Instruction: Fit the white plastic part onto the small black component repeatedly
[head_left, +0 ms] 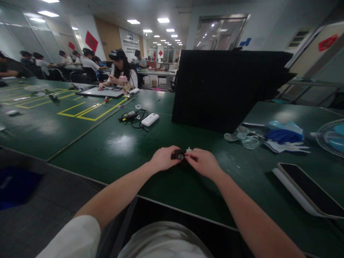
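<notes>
Over the green tabletop (161, 179), my left hand (164, 158) is closed around a small black part with a round metallic face (177, 155). My right hand (202, 161) pinches at the right side of that part; a thin dark piece seems to lie between its thumb and forefinger, too small to name. Just behind the right fingertips stands a small white piece with a thin upright tip (189, 149). The undersides of both hands and most of the black part are hidden.
A tall black box (206, 89) stands ahead. To the right are clear plastic cups (249, 142), blue-and-white gloves (285, 138) and a phone (309, 186) on a white block. A white power bank (150, 119) and black cables (134, 116) lie at left. A person (120, 71) sits opposite.
</notes>
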A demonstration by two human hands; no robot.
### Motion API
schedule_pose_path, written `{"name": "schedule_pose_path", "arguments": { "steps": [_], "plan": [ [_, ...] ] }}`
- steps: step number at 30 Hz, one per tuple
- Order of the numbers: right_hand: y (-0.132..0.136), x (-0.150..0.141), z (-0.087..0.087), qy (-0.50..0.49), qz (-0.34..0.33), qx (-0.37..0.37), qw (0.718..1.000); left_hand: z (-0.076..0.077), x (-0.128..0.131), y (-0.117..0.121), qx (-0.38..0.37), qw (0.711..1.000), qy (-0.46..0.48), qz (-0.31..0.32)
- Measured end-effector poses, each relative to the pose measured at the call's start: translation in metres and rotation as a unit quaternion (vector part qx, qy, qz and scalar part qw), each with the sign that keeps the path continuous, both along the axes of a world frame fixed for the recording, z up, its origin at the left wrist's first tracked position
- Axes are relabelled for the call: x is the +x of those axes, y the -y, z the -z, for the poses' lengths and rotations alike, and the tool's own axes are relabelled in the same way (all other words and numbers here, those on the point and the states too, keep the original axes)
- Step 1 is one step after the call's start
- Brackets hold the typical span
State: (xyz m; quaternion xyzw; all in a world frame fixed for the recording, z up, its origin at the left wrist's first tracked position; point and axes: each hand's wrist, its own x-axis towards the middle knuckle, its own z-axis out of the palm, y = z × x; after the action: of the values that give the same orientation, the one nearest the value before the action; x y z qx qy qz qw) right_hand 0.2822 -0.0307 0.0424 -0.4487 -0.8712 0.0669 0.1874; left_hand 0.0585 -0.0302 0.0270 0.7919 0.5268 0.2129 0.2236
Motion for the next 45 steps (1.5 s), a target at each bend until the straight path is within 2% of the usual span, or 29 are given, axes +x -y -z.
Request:
{"name": "schedule_pose_path", "arguments": {
  "steps": [4, 9, 15, 19, 23, 25, 28, 32, 35, 40, 45],
  "plan": [
    [-0.019, 0.020, 0.009, -0.002, 0.045, 0.062, 0.997, 0.001, 0.001, 0.000, 0.002, 1.000, -0.006, -0.007],
    [-0.039, 0.022, 0.026, 0.079, 0.013, 0.043, 0.996, 0.006, 0.000, -0.002, 0.019, 1.000, -0.018, -0.016],
    [-0.039, 0.024, 0.029, 0.087, 0.095, 0.077, 0.989, 0.003, -0.001, 0.000, 0.032, 0.999, -0.031, -0.023],
    [-0.035, 0.034, 0.027, 0.065, 0.116, 0.036, 0.991, -0.001, -0.001, 0.002, 0.030, 0.998, -0.040, -0.026],
    [-0.034, 0.038, 0.027, 0.084, 0.130, 0.001, 0.988, -0.004, 0.000, 0.004, 0.028, 0.999, -0.037, -0.022],
    [-0.033, 0.036, 0.026, 0.061, 0.133, -0.009, 0.989, -0.005, 0.000, 0.004, 0.021, 0.999, -0.037, -0.024],
    [-0.028, 0.030, 0.020, -0.033, 0.131, -0.048, 0.990, -0.007, 0.000, 0.004, 0.013, 0.999, -0.041, -0.033],
    [-0.016, 0.017, 0.012, -0.185, 0.123, -0.089, 0.971, -0.004, 0.000, 0.003, 0.025, 0.998, -0.048, -0.034],
    [-0.008, 0.006, 0.012, -0.249, 0.095, -0.087, 0.960, -0.001, 0.000, 0.001, 0.039, 0.997, -0.051, -0.035],
    [-0.004, -0.003, 0.017, -0.230, 0.069, -0.048, 0.970, -0.001, 0.002, 0.002, 0.026, 0.996, -0.069, -0.048],
    [-0.002, -0.003, 0.012, -0.179, 0.047, -0.017, 0.983, -0.004, 0.001, 0.002, 0.021, 0.996, -0.071, -0.045]
  ]
}}
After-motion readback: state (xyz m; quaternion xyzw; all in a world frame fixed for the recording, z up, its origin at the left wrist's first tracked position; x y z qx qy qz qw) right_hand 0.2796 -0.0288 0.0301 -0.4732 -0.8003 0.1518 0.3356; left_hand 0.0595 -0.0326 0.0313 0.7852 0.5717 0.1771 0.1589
